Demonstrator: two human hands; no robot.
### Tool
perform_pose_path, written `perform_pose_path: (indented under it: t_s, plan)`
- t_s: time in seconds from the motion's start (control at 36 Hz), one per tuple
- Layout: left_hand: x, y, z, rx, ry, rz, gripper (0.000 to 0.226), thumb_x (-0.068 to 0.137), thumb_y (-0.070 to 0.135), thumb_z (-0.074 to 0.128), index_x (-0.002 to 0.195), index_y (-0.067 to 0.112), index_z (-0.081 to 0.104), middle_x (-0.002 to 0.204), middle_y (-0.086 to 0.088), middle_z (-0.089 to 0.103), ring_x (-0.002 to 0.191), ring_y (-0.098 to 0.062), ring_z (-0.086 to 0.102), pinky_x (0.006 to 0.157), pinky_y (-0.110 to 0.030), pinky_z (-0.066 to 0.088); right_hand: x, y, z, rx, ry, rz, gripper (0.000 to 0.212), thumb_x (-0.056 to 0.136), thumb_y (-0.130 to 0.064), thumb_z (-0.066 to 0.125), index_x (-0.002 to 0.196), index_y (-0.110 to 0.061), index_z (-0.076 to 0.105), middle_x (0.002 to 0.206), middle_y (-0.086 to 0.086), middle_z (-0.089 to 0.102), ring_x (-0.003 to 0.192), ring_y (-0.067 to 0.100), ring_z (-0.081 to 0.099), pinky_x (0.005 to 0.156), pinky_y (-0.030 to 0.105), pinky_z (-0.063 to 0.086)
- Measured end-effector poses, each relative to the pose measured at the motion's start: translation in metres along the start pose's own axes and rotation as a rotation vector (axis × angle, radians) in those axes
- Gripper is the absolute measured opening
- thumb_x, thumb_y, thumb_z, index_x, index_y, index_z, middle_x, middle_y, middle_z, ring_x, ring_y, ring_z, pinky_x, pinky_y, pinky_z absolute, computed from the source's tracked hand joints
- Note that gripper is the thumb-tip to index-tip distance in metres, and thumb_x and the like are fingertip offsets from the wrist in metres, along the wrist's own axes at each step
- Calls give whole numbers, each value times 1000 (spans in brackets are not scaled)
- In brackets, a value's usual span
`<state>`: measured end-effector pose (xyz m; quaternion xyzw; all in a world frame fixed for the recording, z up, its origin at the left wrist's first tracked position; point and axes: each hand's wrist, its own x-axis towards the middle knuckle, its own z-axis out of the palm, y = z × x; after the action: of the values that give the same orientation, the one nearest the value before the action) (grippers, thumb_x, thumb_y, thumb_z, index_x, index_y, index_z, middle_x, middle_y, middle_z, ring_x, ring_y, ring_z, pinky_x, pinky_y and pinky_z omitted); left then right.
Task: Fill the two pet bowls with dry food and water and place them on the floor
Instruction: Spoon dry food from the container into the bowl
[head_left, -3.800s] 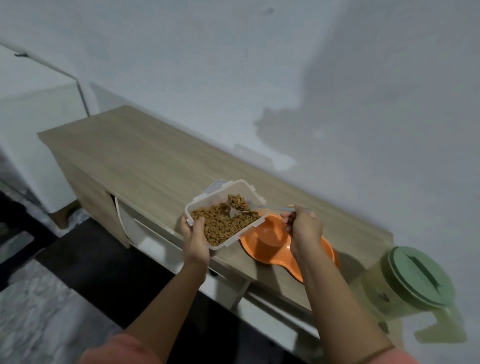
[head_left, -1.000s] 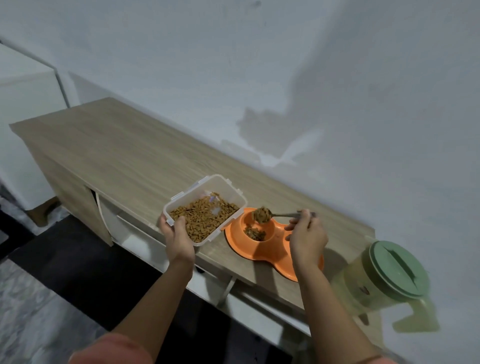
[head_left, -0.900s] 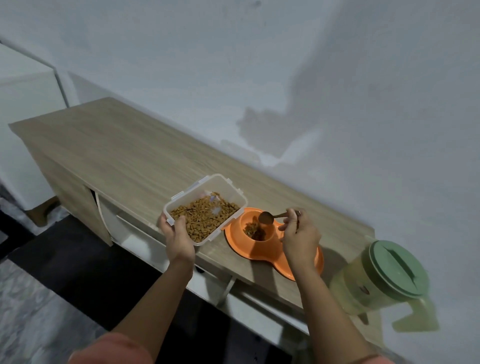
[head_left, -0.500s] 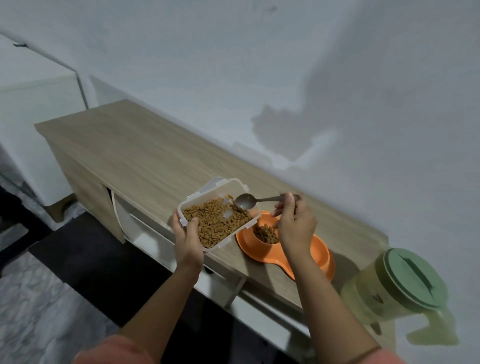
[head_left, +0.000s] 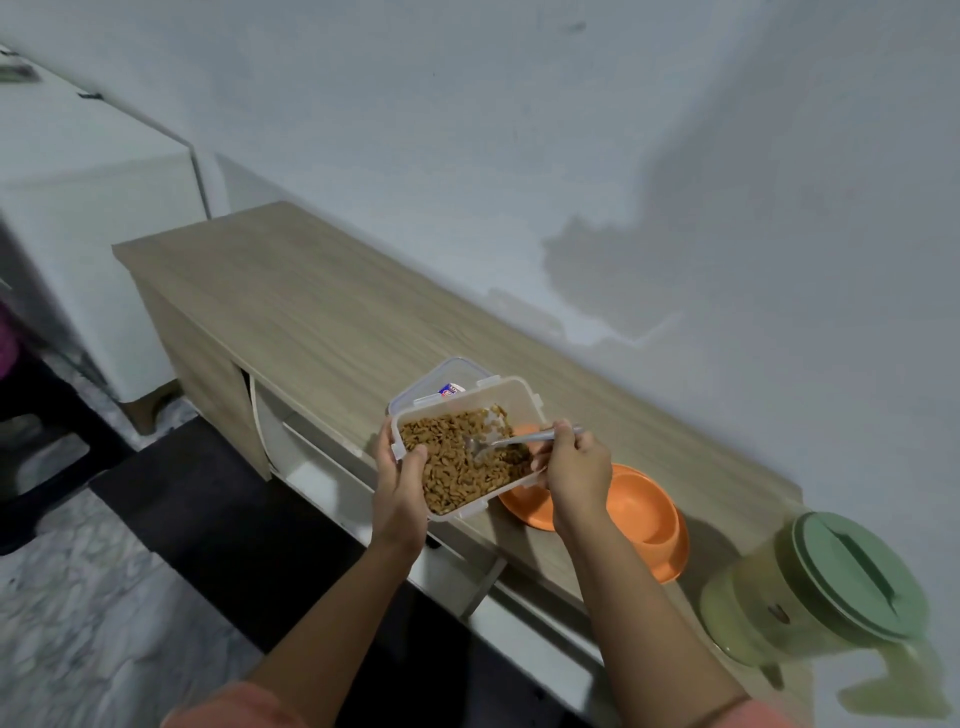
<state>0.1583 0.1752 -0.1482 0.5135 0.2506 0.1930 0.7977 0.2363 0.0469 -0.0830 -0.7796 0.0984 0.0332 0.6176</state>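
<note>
Head view, near to far. Both forearms enter from the bottom edge. Left hand (head_left: 402, 480) is closed around the near-left corner of the clear food container (head_left: 467, 447), holding it lifted and tilted over the front edge of the wooden cabinet top (head_left: 322, 317). Right hand (head_left: 576, 467) pinches the handle of a metal spoon (head_left: 511, 441); spoon bowl is down among the kibble (head_left: 457, 462), handle running right toward the fingers.

Orange double pet bowl (head_left: 623, 514) sits on the cabinet top just right of and below the container, partly under the right hand. Its long axis runs from far-left to near-right, along the front edge. The near-right well looks empty; the far-left well is mostly hidden by the container and hand, contents not readable. Right hand is the nearer one to it.

Judgement: scooping step in hand; next carry goes a short way right and down into the hidden well.

Green-lidded pitcher (head_left: 826, 592) stands at far right, well apart from the hands. Container lid (head_left: 441, 382) lies just behind the container, against the white wall (head_left: 519, 130) side.
</note>
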Motion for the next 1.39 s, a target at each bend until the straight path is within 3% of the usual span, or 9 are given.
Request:
perform_pose_path:
  t_s: [0.33,0.44,0.61,0.75,0.97,1.08,1.22,1.31,1.39]
  plan:
    - [-1,2,4,-74,77,-4,51,103,18,37,150,30,21,134,-9,49,104,-11,58,79,-28,50,-2,-10,-12,280,105,149,31,101,-17,40,72,-12,49,56,7,54,45,16,43,41,23,33]
    - [-2,2,6,-84,87,-8,52,103,18,37,151,31,19,135,-10,49,111,-21,56,93,-38,48,-2,-13,-15,292,121,141,34,101,-17,40,68,-12,48,56,7,54,45,17,41,45,25,32]
    - [2,2,10,-74,109,-15,50,103,20,35,149,33,19,129,-8,50,105,-18,57,87,-37,49,5,-19,-25,336,169,140,29,101,-16,40,73,-14,47,60,8,55,47,16,43,43,24,33]
    - [13,-5,8,-59,174,-103,53,98,34,41,146,44,21,140,-10,49,122,-31,53,104,-55,42,13,-24,-42,369,252,112,30,101,-14,39,72,-14,45,60,7,53,47,16,43,37,20,33]
    - [20,-6,10,-67,205,-133,58,88,41,45,143,46,25,132,-8,54,118,-30,56,103,-57,43,26,-16,-68,299,438,44,32,100,-19,39,69,-16,46,59,5,56,46,17,48,43,27,38]
    - [21,-6,12,-85,200,-112,53,97,31,41,146,41,23,128,-8,55,116,-30,57,103,-57,43,28,-2,-71,33,484,-82,34,99,-23,39,69,-13,53,61,6,62,54,27,58,61,40,51]
    - [21,-6,12,-67,203,-132,53,96,35,41,145,45,22,130,-7,52,118,-33,55,102,-60,42,26,24,-64,-308,294,-422,19,98,-19,47,88,-18,63,62,1,65,60,25,65,67,48,55]
    - [21,-6,11,-60,202,-134,52,98,34,41,145,45,21,129,-7,51,118,-34,54,101,-61,42,25,26,-61,-394,255,-604,17,94,-7,51,95,-8,67,70,8,67,62,21,63,69,39,54]
    - [21,-5,10,-72,197,-118,52,100,32,40,146,43,20,130,-8,50,118,-33,54,101,-61,43,19,15,-56,-351,268,-785,25,93,-17,45,95,-4,67,76,8,66,65,22,63,66,17,42]
